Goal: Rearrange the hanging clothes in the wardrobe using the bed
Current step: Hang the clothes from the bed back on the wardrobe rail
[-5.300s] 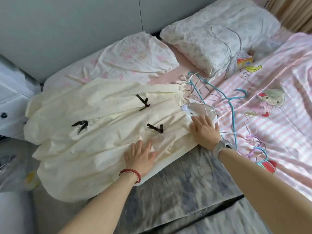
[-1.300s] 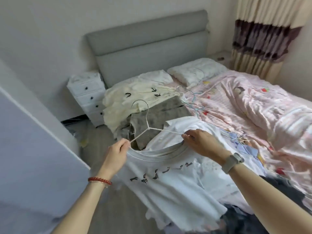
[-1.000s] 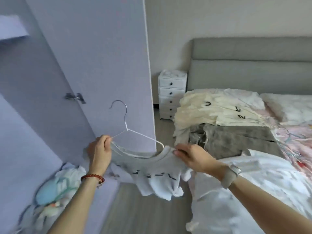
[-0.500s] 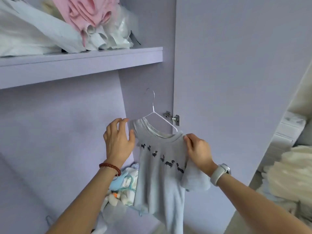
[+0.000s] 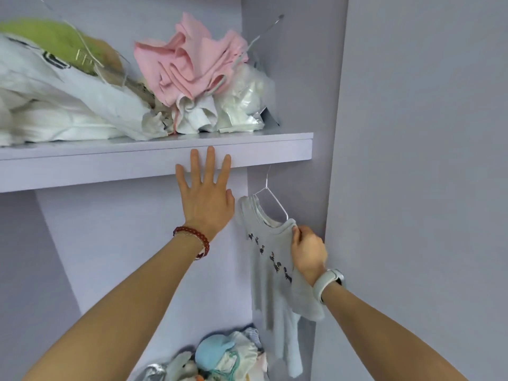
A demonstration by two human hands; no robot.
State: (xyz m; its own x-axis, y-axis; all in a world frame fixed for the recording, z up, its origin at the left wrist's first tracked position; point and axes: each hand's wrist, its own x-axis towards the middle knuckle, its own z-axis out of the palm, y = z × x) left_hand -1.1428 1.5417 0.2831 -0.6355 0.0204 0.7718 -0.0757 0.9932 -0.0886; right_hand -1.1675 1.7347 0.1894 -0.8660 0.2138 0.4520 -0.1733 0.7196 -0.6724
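Note:
A small pale grey T-shirt [image 5: 270, 279] with a row of dark animal prints hangs on a thin white wire hanger [image 5: 270, 199] inside the lilac wardrobe. The hanger's hook goes up behind the shelf [image 5: 154, 158] and its top is hidden. My right hand [image 5: 308, 251] pinches the shirt's right shoulder at the neckline. My left hand [image 5: 207, 193], fingers spread, is raised just left of the shirt, fingertips over the shelf's front edge, holding nothing.
On the shelf lie piled clothes: white garments [image 5: 60, 105], a green item [image 5: 52, 37], a pink bundle [image 5: 189, 64] and a clear plastic bag [image 5: 247, 97]. More clothes [image 5: 220, 356] are heaped at the wardrobe bottom. The open wardrobe door [image 5: 426, 188] stands at the right.
I turned from the bed to the wardrobe with the shirt on its hanger. It has risen to just under the shelf. My left hand let go of it and opened upward.

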